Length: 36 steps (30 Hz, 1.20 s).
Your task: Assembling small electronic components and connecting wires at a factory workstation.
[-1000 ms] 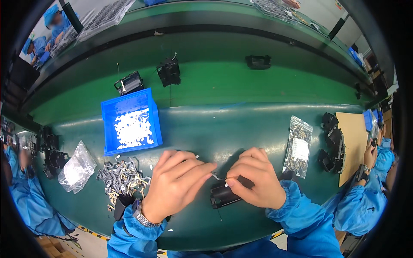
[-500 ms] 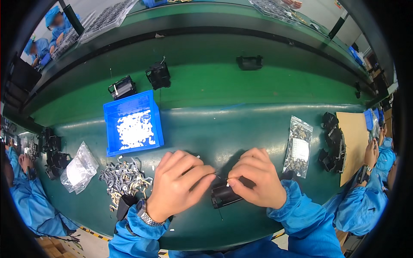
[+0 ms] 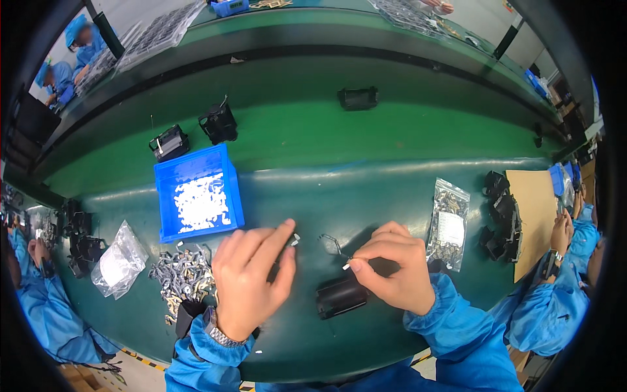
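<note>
My right hand (image 3: 395, 264) pinches a short dark cable (image 3: 332, 243) by the end where a small white connector (image 3: 347, 266) shows; the cable's free end bends up and to the left. Below those fingertips a black plastic housing (image 3: 341, 298) lies on the green table. My left hand (image 3: 253, 277) holds nothing, its fingers apart and stretched forward. Beside its fingertips lie small white pieces (image 3: 296, 240). A heap of short cables with connectors (image 3: 183, 277) lies left of that hand.
Beyond the left hand stands a blue bin (image 3: 240, 202) of white parts. Black housings (image 3: 219, 123) sit on the green strip behind. Bags of parts (image 3: 449, 225) and bare plastic (image 3: 119, 261), black housings (image 3: 501, 215) and a cardboard sheet (image 3: 532, 215) flank the workspace. Co-workers (image 3: 555, 313) sit either side.
My left hand has let go of the cable, moved left and spread its fingers. The cable now hangs from my right hand alone. Housings on the green strip have shifted left.
</note>
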### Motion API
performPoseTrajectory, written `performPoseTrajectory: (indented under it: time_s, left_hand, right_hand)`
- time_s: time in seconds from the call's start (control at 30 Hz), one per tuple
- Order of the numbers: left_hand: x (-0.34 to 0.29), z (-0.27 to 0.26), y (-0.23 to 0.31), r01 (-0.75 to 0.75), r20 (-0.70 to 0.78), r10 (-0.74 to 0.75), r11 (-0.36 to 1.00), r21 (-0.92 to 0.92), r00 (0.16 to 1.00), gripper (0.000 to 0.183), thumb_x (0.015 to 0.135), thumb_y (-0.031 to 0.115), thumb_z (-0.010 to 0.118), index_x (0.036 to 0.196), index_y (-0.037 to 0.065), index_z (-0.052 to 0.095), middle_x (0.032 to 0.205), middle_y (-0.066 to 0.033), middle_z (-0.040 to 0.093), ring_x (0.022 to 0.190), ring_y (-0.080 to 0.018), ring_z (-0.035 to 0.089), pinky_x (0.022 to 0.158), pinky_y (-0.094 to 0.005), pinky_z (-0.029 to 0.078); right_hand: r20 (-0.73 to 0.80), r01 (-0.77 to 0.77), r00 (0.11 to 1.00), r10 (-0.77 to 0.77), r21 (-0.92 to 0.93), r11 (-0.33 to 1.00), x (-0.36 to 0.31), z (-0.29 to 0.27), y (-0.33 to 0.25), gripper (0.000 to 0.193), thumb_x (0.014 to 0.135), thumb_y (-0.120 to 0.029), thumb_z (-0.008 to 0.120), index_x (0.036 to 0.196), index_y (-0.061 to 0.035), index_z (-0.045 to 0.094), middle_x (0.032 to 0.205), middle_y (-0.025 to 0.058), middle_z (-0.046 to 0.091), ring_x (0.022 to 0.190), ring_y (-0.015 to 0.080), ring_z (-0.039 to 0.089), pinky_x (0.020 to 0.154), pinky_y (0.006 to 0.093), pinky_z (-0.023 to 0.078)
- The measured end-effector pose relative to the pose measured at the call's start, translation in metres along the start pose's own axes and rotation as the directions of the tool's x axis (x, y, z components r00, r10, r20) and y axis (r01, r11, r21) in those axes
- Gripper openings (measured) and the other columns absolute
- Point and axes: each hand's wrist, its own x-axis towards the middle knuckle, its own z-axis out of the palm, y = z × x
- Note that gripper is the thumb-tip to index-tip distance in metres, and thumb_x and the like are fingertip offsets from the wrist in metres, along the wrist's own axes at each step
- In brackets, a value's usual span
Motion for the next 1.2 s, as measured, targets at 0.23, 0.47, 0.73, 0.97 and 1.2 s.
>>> performPoseTrajectory:
  time_s: [0.23,0.47,0.73,0.97,1.2]
  left_hand:
    - [-0.009,0.005,0.021,-0.330,-0.063,0.324,0.920,-0.210,0.944,0.026,0.068,0.012,0.095,0.092,0.008,0.083,0.083,-0.0012,0.070,0.063,-0.0185,0.063,0.054,-0.0306,0.047]
    - [-0.009,0.002,0.016,-0.331,-0.026,0.338,0.901,-0.281,0.941,0.024,0.071,0.006,0.091,0.093,0.008,0.083,0.085,-0.0016,0.073,0.064,-0.0180,0.064,0.054,-0.0297,0.048]
    - [-0.010,0.005,0.023,-0.213,-0.016,0.220,0.923,-0.319,0.975,0.015,0.077,0.006,0.089,0.090,0.005,0.082,0.090,-0.0066,0.081,0.065,-0.0186,0.073,0.056,-0.0277,0.053]
    - [-0.009,0.004,0.019,-0.173,0.017,0.192,0.914,-0.367,0.981,0.011,0.079,0.005,0.087,0.089,0.004,0.081,0.085,-0.0078,0.080,0.065,-0.0214,0.073,0.058,-0.0292,0.055]
    - [0.007,-0.033,0.009,-0.170,-0.167,0.168,0.985,0.001,0.972,0.013,0.077,-0.003,0.077,0.086,0.003,0.070,0.080,-0.0077,0.072,0.069,-0.0267,0.066,0.065,-0.0355,0.050]
  right_hand:
    - [0.057,0.069,0.996,-0.075,0.095,0.993,-0.001,0.000,-0.007,0.006,0.083,-0.011,0.087,0.087,-0.0118,0.083,0.085,-0.0003,0.079,0.087,0.0212,0.066,0.083,0.0352,0.046]
    - [0.152,0.077,0.982,-0.113,0.226,0.971,0.005,-0.002,-0.009,0.011,0.082,-0.007,0.087,0.090,-0.0069,0.080,0.086,0.0044,0.076,0.086,0.0233,0.067,0.081,0.0360,0.052]
    - [0.030,0.178,0.982,-0.186,0.174,0.969,-0.002,0.001,-0.008,0.014,0.081,-0.007,0.087,0.092,-0.0082,0.080,0.090,0.0039,0.075,0.087,0.0252,0.066,0.081,0.0374,0.052]
    - [0.000,0.327,0.945,-0.327,0.029,0.945,-0.001,0.005,-0.008,0.017,0.079,-0.014,0.090,0.093,-0.0136,0.081,0.096,-0.0016,0.073,0.092,0.0234,0.064,0.078,0.0385,0.048]
    - [-0.043,0.350,0.937,-0.348,0.050,0.936,0.000,0.003,-0.007,0.017,0.079,-0.015,0.089,0.093,-0.0154,0.081,0.096,-0.0031,0.073,0.092,0.0236,0.064,0.077,0.0387,0.047]
